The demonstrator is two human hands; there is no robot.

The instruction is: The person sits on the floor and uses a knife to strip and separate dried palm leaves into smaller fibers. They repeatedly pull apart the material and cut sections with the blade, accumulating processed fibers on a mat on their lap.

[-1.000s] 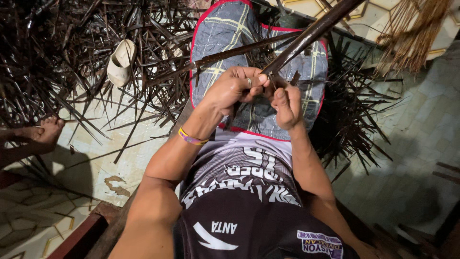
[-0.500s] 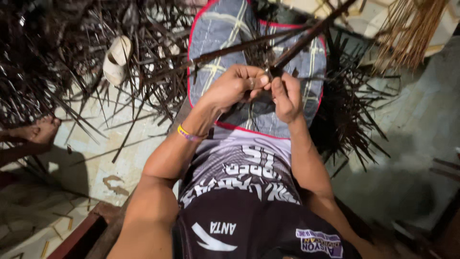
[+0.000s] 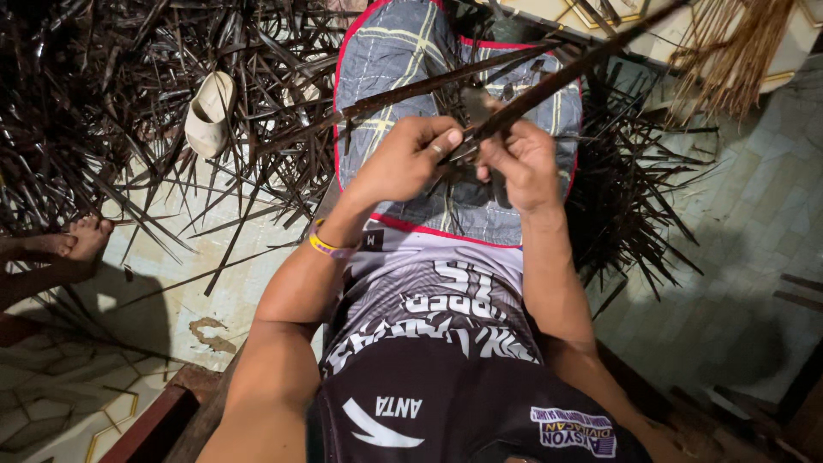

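A: Hands?
B: Left hand (image 3: 410, 159) and right hand (image 3: 519, 163) both pinch a dark leaf strip (image 3: 549, 81) over the lap.
A: Room?
B: Pale tiled floor (image 3: 180, 283), dry strips (image 3: 111, 94) heaped around, a bare foot (image 3: 86, 238) at left.

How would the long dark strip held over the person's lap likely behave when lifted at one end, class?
The strip probably stays fairly stiff: it juts out straight beyond both hands, left hand and right hand. It looks thin, so likely light. The strips littering the floor lie flat, so rolling seems unlikely.
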